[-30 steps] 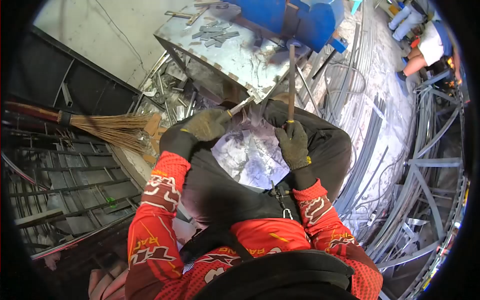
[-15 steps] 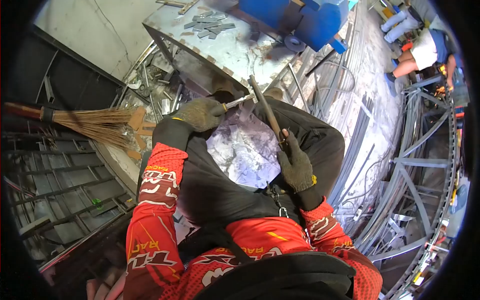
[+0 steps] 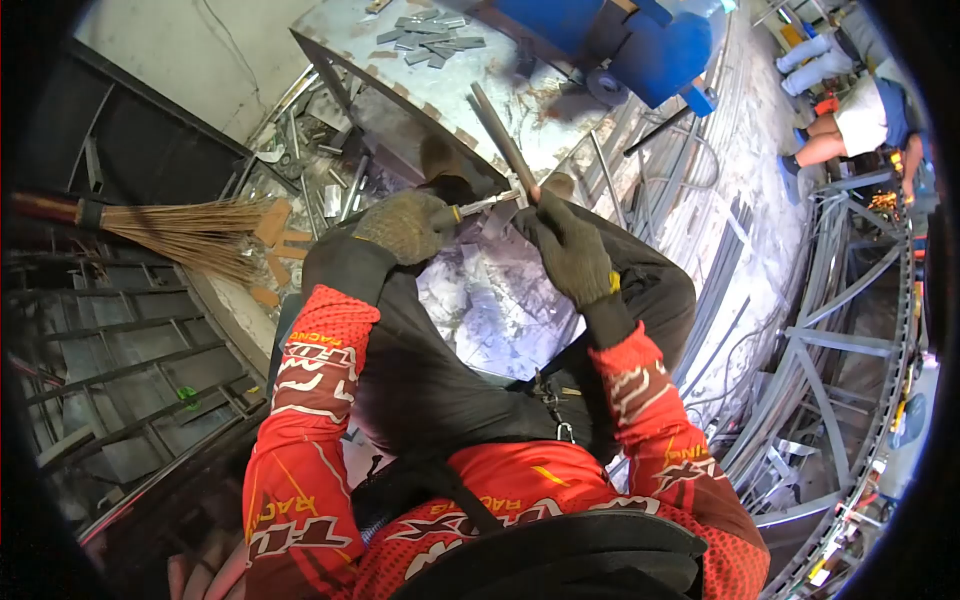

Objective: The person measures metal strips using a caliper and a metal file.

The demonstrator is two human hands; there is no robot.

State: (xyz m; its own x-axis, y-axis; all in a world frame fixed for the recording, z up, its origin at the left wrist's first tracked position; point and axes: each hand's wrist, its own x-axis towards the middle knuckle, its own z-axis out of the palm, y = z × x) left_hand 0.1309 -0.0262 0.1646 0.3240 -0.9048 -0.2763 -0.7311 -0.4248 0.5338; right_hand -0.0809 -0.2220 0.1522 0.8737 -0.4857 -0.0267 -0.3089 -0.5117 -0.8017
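My left hand (image 3: 405, 228), in a dark knit glove, is closed round the handle of a short hand tool with a slim metal shaft (image 3: 488, 203). The shaft points right, and its tip overlaps the lower part of a long brown rod (image 3: 500, 135). My right hand (image 3: 568, 245), gloved too, is wrapped round that rod's lower end, just right of the tip. The rod slants up and left, its far end over the metal table (image 3: 390, 75) in this view. Both hands are above my spread, dark-trousered legs.
Several small flat metal pieces (image 3: 430, 42) lie on the table near a blue machine (image 3: 650, 50). A straw broom (image 3: 185, 230) and metal scraps are on the left. Long metal bars (image 3: 715, 275) and a curved frame (image 3: 845, 345) lie right; a person (image 3: 865, 120) bends beyond, near sparks.
My right hand has moved up and left with the rod, nearer the left hand's tool. The rod now reaches further over the table. My left hand stays nearly in place.
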